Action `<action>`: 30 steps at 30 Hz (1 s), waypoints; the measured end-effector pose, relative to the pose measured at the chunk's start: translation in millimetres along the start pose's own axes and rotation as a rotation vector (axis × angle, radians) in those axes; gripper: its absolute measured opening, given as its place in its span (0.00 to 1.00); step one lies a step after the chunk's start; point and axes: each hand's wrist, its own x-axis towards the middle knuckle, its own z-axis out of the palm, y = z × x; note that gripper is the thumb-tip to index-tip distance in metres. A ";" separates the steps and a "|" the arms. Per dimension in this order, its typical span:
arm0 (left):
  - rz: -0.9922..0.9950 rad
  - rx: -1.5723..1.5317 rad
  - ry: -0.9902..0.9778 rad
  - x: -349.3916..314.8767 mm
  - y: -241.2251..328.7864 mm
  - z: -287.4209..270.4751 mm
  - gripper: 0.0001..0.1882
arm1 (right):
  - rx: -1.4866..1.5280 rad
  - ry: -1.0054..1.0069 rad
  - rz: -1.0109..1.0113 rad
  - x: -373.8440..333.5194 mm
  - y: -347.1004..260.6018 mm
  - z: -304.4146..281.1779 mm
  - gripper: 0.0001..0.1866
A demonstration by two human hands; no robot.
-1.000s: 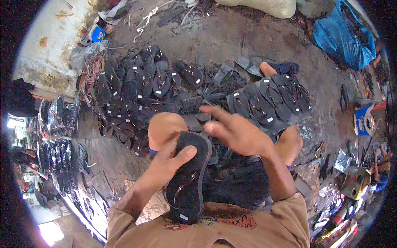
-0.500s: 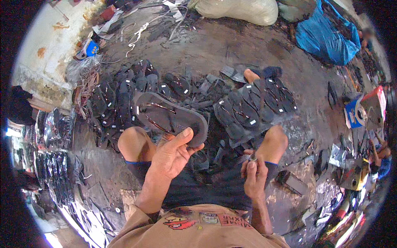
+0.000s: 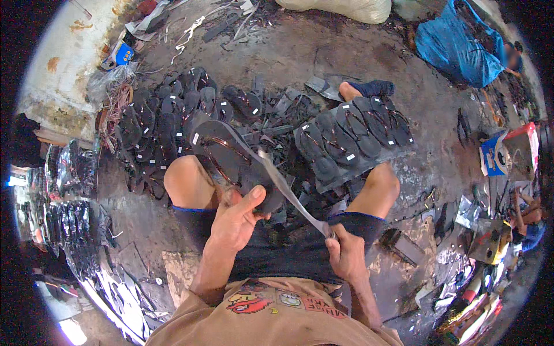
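My left hand (image 3: 235, 222) grips a black flip-flop (image 3: 228, 155) by its heel end, thumb on the top of the sole. The sandal has glossy brown straps and a small white label near the toe. My right hand (image 3: 345, 249) is closed on the lower end of a thin grey strip (image 3: 297, 202). That strip runs up along the sandal's right edge towards the toe; whether it is still joined there I cannot tell. Any small tool inside my right fingers is hidden.
Several finished-looking flip-flops (image 3: 358, 135) lie in a row on a dark sheet at right; more flip-flops (image 3: 164, 124) are piled at left. Dark offcuts (image 3: 283, 124) lie between them. A blue sack (image 3: 456, 46), a pale sack (image 3: 346, 7) and a box (image 3: 494, 155) stand farther out.
The flip-flop has turned steeper in my left hand. My right hand has moved slightly down and left, and a grey strip now stretches between it and the sandal's edge.
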 end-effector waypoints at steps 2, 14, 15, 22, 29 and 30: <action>0.016 0.020 -0.022 -2.4 -1.8 -8.5 0.22 | -0.031 -0.059 -0.044 18.2 -11.5 -7.4 0.21; 0.143 0.065 0.145 -11.0 -3.3 -0.2 0.20 | 0.574 0.048 -0.078 117.9 -32.4 57.6 0.28; 0.157 0.051 0.238 -7.0 -4.8 -0.9 0.18 | 0.552 0.034 -0.070 108.2 -28.3 59.1 0.28; 0.222 0.071 0.417 4.8 -16.8 6.7 0.21 | 0.229 -0.164 -0.092 25.9 -18.5 52.8 0.16; 0.081 0.146 0.493 -5.3 -19.4 4.4 0.25 | 0.020 0.034 -0.165 103.2 -30.6 86.1 0.16; 0.122 0.139 0.477 -4.5 -19.5 4.4 0.25 | 0.015 0.055 -0.162 122.7 -39.3 86.8 0.17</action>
